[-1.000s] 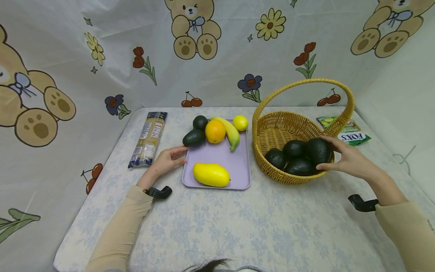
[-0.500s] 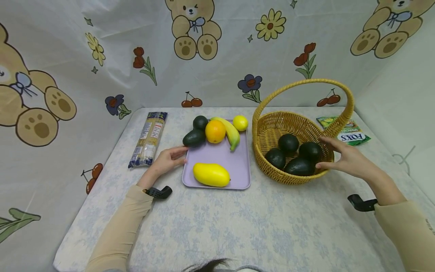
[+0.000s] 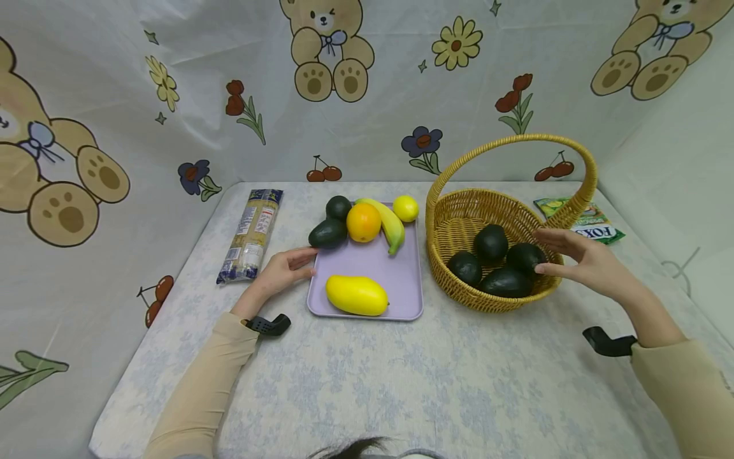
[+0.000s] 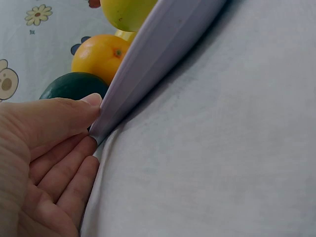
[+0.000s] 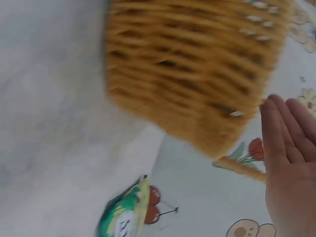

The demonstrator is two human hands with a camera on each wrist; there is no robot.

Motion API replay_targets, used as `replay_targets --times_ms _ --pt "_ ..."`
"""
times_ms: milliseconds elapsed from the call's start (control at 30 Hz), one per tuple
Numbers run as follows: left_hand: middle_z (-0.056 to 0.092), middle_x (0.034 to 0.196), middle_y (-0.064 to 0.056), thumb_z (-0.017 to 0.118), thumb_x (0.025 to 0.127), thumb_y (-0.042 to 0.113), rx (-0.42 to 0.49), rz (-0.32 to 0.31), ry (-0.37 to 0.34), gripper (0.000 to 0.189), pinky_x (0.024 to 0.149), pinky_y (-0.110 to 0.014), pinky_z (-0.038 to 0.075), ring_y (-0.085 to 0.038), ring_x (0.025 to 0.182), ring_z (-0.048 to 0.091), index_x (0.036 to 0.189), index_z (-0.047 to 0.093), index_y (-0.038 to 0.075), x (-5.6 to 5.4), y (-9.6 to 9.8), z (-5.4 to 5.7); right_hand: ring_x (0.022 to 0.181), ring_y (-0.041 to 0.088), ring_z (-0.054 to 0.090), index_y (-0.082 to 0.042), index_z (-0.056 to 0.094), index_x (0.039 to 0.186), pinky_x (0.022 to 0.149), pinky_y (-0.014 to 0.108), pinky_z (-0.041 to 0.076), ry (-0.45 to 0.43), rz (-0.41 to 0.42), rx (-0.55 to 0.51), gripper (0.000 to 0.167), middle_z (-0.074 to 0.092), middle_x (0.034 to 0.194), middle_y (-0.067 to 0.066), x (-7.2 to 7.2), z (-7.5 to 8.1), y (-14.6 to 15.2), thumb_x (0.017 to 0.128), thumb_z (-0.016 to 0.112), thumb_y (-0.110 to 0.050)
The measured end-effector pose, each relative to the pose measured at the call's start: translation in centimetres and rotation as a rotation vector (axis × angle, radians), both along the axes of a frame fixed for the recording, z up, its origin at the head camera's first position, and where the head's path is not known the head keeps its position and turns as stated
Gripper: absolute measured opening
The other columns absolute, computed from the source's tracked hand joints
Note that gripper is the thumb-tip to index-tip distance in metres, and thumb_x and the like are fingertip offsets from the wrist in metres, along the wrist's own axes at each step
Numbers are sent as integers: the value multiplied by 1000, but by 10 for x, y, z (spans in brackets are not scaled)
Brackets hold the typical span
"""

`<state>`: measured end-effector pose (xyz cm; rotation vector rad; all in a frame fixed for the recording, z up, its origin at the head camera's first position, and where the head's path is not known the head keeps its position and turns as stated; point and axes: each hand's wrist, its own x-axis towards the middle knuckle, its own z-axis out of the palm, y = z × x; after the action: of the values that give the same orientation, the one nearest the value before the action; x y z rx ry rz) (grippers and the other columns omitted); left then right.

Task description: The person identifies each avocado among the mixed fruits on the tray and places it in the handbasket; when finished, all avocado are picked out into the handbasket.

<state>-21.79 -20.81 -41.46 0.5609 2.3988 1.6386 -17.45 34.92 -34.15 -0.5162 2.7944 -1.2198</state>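
Observation:
Relaxed and nearly straight, the fingers of my left hand [image 3: 279,272] rest against the left edge of a lilac tray [image 3: 375,262]. The left wrist view shows the thumb tip and fingertips right at the tray's rim [image 4: 136,61]. At the right rim of a wicker basket [image 3: 487,305], my right hand [image 3: 586,262] hovers with nothing in its grasp. Its fingers are extended in the right wrist view, beside the woven wall [image 5: 187,69]. Several dark green avocados lie in the basket, one avocado [image 3: 526,258] closest to that hand.
On the tray are a yellow papaya [image 3: 357,295], an orange [image 3: 364,222], a banana [image 3: 392,229], a lemon [image 3: 406,208] and two avocados [image 3: 328,234]. A pasta packet [image 3: 250,236] lies left, a green candy bag [image 3: 596,226] behind the basket, whose tall handle [image 3: 518,139] arches up.
My right hand has let go of an avocado, which dropped among the others in the basket, and has drawn back slightly to the rim. The left hand stays at the tray.

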Motion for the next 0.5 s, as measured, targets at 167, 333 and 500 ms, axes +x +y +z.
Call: replay_targets --times_ms 167,333,500 --pt "42 136 -31 63 87 -5 -4 1 3 46 105 -48 36 -42 125 41 129 47 -16 1 0 1 109 4 56 3 50 129 81 11 49 63 60 -198 42 59 123 -2 3 23 -13 89 61 6" --pt "42 136 -30 64 87 -5 -11 5 8 46 105 -47 37 -41 125 42 129 47 -15 1 0 1 113 10 56 9 49 128 85 16 50 108 188 -428 44 58 126 7 2 48 -42 86 56 17" --pt "43 138 -27 65 87 -2 -12 6 14 47 104 -44 38 -39 125 43 130 48 -13 -7 -4 -11 119 20 52 11 49 129 93 23 48 138 357 -603 48 54 129 15 -3 68 -91 82 55 23"
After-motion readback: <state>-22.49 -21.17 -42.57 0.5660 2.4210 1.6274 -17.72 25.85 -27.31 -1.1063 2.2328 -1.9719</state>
